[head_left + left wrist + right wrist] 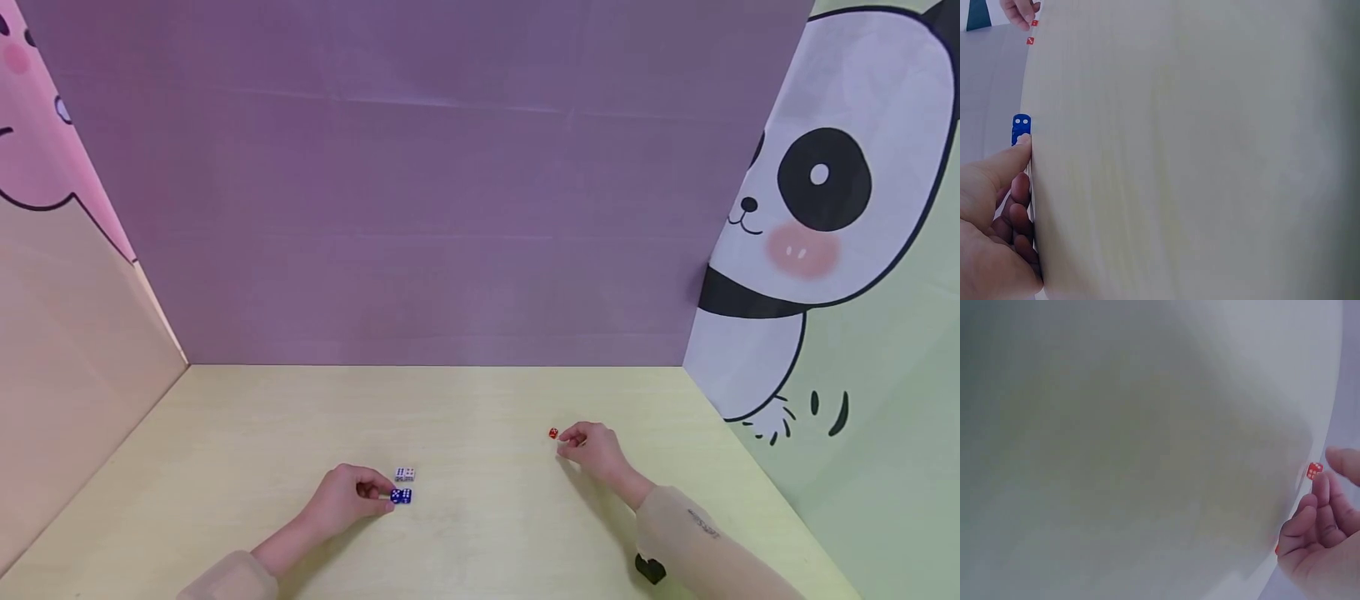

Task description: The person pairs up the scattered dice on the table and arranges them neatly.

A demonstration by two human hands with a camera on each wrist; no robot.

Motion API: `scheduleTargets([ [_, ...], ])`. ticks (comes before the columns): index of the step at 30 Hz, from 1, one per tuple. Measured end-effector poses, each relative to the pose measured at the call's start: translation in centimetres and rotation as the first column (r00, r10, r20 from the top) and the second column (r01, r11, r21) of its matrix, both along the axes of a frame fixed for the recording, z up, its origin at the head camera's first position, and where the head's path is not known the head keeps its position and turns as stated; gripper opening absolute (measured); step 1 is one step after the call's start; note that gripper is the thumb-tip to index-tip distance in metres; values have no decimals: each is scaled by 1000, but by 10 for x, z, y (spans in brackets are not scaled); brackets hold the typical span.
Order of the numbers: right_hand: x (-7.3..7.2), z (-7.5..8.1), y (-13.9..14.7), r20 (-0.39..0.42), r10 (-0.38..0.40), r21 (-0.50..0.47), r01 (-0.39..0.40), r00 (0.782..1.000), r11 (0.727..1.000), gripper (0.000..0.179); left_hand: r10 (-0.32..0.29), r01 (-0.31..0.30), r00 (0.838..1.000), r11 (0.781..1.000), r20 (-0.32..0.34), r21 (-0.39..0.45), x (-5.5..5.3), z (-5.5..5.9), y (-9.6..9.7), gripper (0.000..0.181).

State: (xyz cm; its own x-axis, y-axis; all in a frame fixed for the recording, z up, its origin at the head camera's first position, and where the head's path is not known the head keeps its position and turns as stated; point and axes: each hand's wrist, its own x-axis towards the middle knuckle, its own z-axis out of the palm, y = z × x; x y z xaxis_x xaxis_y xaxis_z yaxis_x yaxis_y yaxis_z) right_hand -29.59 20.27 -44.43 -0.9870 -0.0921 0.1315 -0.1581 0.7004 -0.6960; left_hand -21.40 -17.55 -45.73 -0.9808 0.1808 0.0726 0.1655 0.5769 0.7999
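Two blue dice (401, 496) stand side by side on the table, and my left hand (345, 502) pinches the nearer-to-hand one between thumb and fingertip. In the left wrist view, the thumb partly covers the blue dice (1021, 120). Just behind them sit two white dice (405, 474). At the right, my right hand (596, 454) reaches toward a red die (553, 433), thumb and index finger apart. That red die (1314, 470) lies at the index fingertip in the right wrist view; contact is unclear. A second red die (1030, 40) shows in the left wrist view.
A pale wooden table (480, 550) lies under both hands. Behind it rises a purple wall panel (435, 208). Side panels with cartoon figures, including a panda (885, 100), bound the table. A small black device (649, 569) hangs beneath the right wrist.
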Motion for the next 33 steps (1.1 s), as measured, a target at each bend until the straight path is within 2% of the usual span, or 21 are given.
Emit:
scheduleTargets([
  [7, -11, 3, 0, 5, -32, 22, 32, 999, 999, 11, -12, 12, 1000, 1000, -5, 4, -1, 1, 0, 17],
  [16, -19, 2, -7, 23, -42, 126, 39, 999, 991, 10, -28, 29, 999, 1000, -18, 10, 0, 2, 1, 16],
  [23, -19, 3, -10, 40, -51, 156, 44, 998, 987, 10, -18, 18, 1000, 1000, -23, 6, -1, -1, 1, 18],
  [33, -16, 3, -12, 33, -36, 169, 30, 999, 985, 8, 1, -1, 1000, 1000, 1, 10, 3, 3, -6, 26],
])
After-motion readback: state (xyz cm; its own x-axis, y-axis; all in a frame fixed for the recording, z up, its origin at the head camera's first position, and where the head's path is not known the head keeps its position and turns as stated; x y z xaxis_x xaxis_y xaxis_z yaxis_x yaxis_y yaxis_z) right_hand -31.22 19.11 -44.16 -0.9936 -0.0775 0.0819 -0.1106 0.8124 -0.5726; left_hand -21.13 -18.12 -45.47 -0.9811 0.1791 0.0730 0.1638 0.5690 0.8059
